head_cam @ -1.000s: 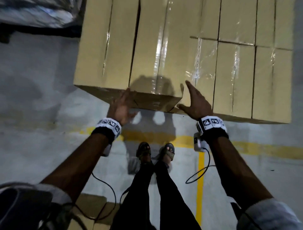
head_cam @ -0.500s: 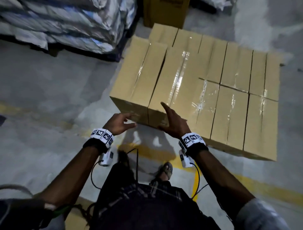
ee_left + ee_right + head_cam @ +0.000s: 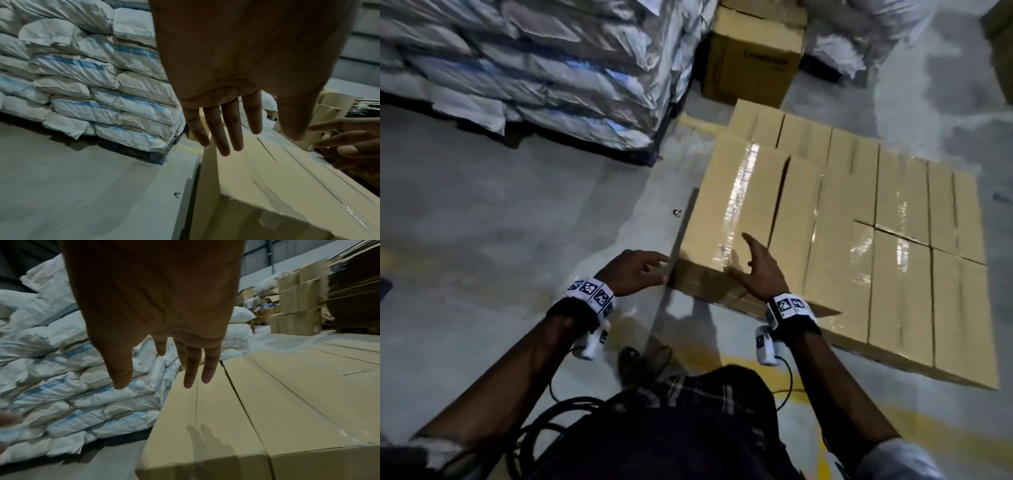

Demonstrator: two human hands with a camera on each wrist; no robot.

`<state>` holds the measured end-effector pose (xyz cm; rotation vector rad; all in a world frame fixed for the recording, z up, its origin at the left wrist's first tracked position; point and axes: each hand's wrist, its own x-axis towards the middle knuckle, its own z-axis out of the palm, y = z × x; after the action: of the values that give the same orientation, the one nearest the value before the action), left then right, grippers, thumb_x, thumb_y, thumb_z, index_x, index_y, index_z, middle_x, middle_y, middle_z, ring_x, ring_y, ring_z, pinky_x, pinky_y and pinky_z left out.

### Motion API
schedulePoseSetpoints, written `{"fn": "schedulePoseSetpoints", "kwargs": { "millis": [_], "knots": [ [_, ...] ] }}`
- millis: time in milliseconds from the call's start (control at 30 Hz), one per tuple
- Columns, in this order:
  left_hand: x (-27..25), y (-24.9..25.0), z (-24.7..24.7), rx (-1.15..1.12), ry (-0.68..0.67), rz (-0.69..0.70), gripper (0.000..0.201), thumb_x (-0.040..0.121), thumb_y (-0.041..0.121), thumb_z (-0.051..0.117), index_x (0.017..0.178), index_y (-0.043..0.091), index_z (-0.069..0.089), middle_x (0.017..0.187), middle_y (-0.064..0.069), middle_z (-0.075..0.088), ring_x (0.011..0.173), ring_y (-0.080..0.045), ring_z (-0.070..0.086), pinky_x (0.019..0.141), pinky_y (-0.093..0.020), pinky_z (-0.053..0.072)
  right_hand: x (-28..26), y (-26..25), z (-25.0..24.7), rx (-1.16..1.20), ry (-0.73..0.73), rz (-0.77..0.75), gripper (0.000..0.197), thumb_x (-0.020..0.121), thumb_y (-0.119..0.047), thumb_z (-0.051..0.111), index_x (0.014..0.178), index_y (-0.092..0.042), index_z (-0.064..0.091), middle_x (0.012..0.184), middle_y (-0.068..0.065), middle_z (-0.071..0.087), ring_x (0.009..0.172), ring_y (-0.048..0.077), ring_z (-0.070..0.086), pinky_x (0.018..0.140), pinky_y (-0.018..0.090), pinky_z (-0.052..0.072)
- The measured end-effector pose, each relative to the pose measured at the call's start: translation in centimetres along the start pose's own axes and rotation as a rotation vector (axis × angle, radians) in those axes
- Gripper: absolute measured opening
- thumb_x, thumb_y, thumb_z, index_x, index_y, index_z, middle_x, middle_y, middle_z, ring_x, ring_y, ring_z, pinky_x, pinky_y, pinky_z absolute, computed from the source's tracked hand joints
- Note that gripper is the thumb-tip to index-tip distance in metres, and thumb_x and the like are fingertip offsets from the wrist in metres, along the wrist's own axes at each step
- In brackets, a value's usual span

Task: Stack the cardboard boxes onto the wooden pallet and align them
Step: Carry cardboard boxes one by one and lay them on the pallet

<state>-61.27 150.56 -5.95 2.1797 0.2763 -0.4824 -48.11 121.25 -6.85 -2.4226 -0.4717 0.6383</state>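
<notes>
Several tan cardboard boxes [image 3: 859, 240] lie packed side by side in one flat layer on the floor; the pallet under them is hidden. The leftmost box [image 3: 736, 212] has shiny tape down its top and sticks out a little at the near end [image 3: 216, 426]. My left hand [image 3: 635, 274] hovers open just off that box's near left corner, fingers straight [image 3: 224, 129]. My right hand [image 3: 760, 270] hovers open above the same box's near end, fingers spread [image 3: 185, 363]. Neither hand holds anything.
A pallet of stacked white and blue sacks [image 3: 534, 75] stands at the left [image 3: 92, 81]. One brown carton [image 3: 753, 58] stands behind the boxes. More cartons and flat cardboard [image 3: 304, 296] are piled at the far right. Grey concrete floor [image 3: 500, 222] with yellow lines lies around me.
Both hands have come off the near end of the leftmost box and drawn back. The view has pulled back and swung left, so the sacks and brown carton show.
</notes>
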Motion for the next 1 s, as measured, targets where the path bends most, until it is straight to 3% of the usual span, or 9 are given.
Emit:
{"fn": "schedulePoseSetpoints", "kwargs": {
  "millis": [133,300,433,500,600,733,833,900,1000],
  "knots": [
    [2.3,-2.7,-6.3,-0.024,0.028,0.018,0.041,0.09,0.035,0.08,0.129,0.028,0.069,0.116,-0.002,0.074,0.1,-0.015,0.072,0.092,-0.042,0.059,3.6,-4.7,2.1,0.052,0.039,0.045,0.091,0.086,-0.047,0.079,0.161,-0.028,0.029,0.161,0.006,0.038,0.13,0.033,0.056,0.106,0.051,0.048],
    [8.4,-3.3,-11.7,-0.123,0.1,0.006,0.033,0.09,0.037,0.08,0.12,0.026,0.074,0.106,0.002,0.076,0.096,-0.006,0.072,0.085,-0.028,0.058,9.1,-8.1,3.8,0.095,0.049,0.081,0.088,0.089,-0.047,0.076,0.16,-0.03,0.028,0.161,0.004,0.037,0.132,0.033,0.054,0.105,0.052,0.048],
    [15.1,-3.8,-14.4,-0.077,0.019,-0.009,0.034,0.088,0.033,0.082,0.119,0.022,0.075,0.104,-0.001,0.078,0.099,-0.012,0.072,0.093,-0.031,0.056,14.8,-9.1,4.9,0.153,0.08,0.147,0.089,0.087,-0.053,0.075,0.159,-0.028,0.03,0.16,0.005,0.038,0.135,0.031,0.052,0.107,0.053,0.047],
    [18.8,-3.8,-16.2,-0.019,-0.075,-0.004,0.038,0.088,0.031,0.082,0.123,0.02,0.073,0.108,-0.004,0.076,0.101,-0.014,0.071,0.096,-0.032,0.055,18.4,-9.2,5.7,0.193,0.106,0.154,0.093,0.082,-0.066,0.068,0.158,-0.028,0.031,0.16,0.006,0.037,0.139,0.03,0.047,0.108,0.053,0.047],
    [23.8,-4.2,-19.1,0.066,-0.214,-0.018,0.043,0.091,0.029,0.079,0.131,0.016,0.068,0.113,-0.006,0.072,0.102,-0.014,0.067,0.085,-0.022,0.047,23.8,-9.7,6.5,0.222,0.121,0.197,0.095,0.08,-0.073,0.063,0.157,-0.027,0.032,0.162,0.008,0.033,0.145,0.031,0.04,0.112,0.053,0.045],
    [31.1,-5.5,-22.4,0.095,-0.291,-0.058,0.042,0.091,0.037,0.079,0.127,0.017,0.069,0.108,-0.003,0.074,0.101,-0.013,0.068,0.081,-0.019,0.045,30.7,-11.1,4.5,0.233,0.159,0.31,0.085,0.091,-0.052,0.072,0.159,-0.023,0.031,0.167,0.011,0.025,0.152,0.03,0.028,0.119,0.045,0.035],
    [36.3,-5.9,-22.1,-0.018,-0.26,-0.146,0.031,0.089,0.031,0.081,0.114,0.015,0.073,0.095,0.0,0.072,0.087,-0.011,0.067,0.073,-0.01,0.046,35.1,-11.2,3.2,0.197,0.217,0.391,0.084,0.091,-0.051,0.071,0.159,-0.024,0.03,0.168,0.011,0.023,0.151,0.035,0.029,0.117,0.047,0.035],
    [39.8,-6.3,-21.1,-0.123,-0.199,-0.218,0.025,0.082,0.038,0.083,0.097,0.021,0.074,0.086,0.004,0.071,0.078,-0.012,0.065,0.069,-0.017,0.049,37.6,-11.2,3.0,0.181,0.239,0.465,0.085,0.091,-0.051,0.072,0.159,-0.024,0.03,0.169,0.011,0.02,0.151,0.037,0.027,0.117,0.049,0.034],
    [44.8,-6.8,-19.1,-0.255,-0.256,-0.346,0.007,0.098,0.024,0.07,0.099,0.018,0.071,0.083,0.001,0.068,0.071,-0.016,0.06,0.053,-0.013,0.045,40.6,-10.8,3.3,0.145,0.313,0.552,0.087,0.09,-0.051,0.071,0.16,-0.02,0.031,0.169,0.016,0.021,0.151,0.039,0.026,0.117,0.051,0.036]
  ]
}}
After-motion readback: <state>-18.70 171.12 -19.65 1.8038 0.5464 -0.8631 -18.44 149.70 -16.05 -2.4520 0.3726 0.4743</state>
